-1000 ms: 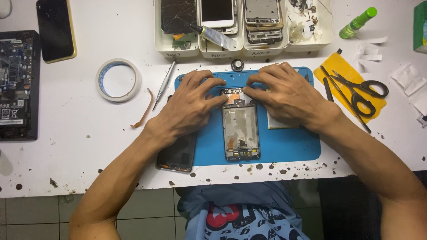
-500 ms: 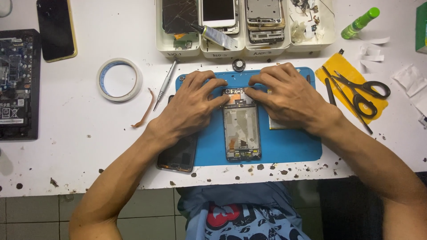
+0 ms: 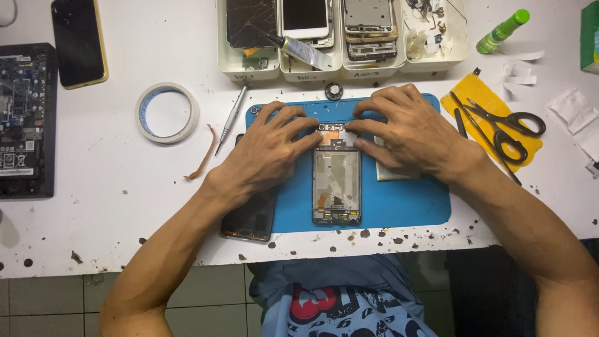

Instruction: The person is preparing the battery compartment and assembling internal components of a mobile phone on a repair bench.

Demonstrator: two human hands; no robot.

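Phone frame sits mid mat, hands on its top end from either side. Tape roll & screwdriver left of mat, scissors right, trays behind. Another phone under left wrist, at surface front edge.

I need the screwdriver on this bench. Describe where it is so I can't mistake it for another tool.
Start at the blue work mat in the middle of the white table. Just off its upper left corner, between the mat and the roll of white tape, lies the screwdriver. It is a slim silver rod lying on a slant, unlike the black-handled scissors far right.
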